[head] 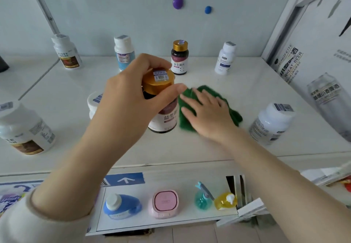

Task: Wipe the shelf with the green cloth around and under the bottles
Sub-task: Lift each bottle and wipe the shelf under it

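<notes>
On the shelf [209,147], our left hand [129,94] grips the gold-capped bottle [165,117]; our flat right hand [207,113] presses the green cloth [234,116] beside it. We judge other bottles [271,123] pending.

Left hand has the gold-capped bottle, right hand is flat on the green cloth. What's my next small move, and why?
Probably slide the green cloth leftward onto the spot beneath the gold-capped bottle. The left hand grips its cap, and the right hand presses the cloth flat just beside it. Whether the bottle clears the shelf I cannot tell.
</notes>
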The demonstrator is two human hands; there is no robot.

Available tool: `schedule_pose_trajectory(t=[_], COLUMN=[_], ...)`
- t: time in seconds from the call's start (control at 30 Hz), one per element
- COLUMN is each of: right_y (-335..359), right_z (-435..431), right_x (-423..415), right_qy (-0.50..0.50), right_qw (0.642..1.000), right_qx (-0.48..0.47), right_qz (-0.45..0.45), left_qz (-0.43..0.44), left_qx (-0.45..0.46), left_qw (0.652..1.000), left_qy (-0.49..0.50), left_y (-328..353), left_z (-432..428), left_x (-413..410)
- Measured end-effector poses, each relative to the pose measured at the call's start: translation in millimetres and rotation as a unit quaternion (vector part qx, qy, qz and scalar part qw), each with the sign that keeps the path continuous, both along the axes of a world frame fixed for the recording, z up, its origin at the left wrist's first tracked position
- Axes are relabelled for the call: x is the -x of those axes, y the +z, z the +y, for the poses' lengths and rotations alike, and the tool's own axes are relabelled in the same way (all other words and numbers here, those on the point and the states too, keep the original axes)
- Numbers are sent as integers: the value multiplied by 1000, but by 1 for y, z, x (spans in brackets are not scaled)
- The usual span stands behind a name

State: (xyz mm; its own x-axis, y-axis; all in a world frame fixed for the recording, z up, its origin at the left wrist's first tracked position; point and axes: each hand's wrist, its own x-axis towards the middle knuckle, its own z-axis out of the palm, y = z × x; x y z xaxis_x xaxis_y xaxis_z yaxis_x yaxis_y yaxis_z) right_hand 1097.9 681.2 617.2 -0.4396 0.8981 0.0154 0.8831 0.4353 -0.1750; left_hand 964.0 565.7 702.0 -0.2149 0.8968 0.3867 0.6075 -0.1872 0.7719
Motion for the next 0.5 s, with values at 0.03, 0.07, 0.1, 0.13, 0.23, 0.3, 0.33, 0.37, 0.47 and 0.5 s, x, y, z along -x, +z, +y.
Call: schedule_pose_trajectory(t=[0.03,0.07,0.1,0.13,0.23,0.3,0.33,0.37,0.47,0.5], right_y=[1,0,0,-1,-8,-10,-13,-15,-18,-16], right_z=[15,22,22,15,-38,-80,-97,-110,-135,-139], right_x=[7,13,18,21,15,5,-1,-7,-23,-29], right_qy=[-27,-41,-43,-40,13,40,53,66,88,87], right_qw=[1000,999,999,999,993,980,977,977,974,973], right_qx=[15,25,31,28,-93,-155,-164,-168,-152,-130], right_qz=[0,-4,-8,-5,65,121,125,113,141,167], left_qz=[5,7,10,13,19,12,10,11,26,26], left_qx=[-1,-3,-4,-5,-14,-12,-10,-5,19,26], left_qw=[1000,1000,1000,1000,1000,1000,1000,1000,999,999], left_qy=[1,4,8,12,19,13,7,1,-22,-26], left_y=[1,2,2,3,3,1,0,-3,-10,-13], left_z=[1,1,3,4,10,13,15,17,22,24], left_x=[-1,-1,-1,-1,-2,-4,-6,-9,-20,-22])
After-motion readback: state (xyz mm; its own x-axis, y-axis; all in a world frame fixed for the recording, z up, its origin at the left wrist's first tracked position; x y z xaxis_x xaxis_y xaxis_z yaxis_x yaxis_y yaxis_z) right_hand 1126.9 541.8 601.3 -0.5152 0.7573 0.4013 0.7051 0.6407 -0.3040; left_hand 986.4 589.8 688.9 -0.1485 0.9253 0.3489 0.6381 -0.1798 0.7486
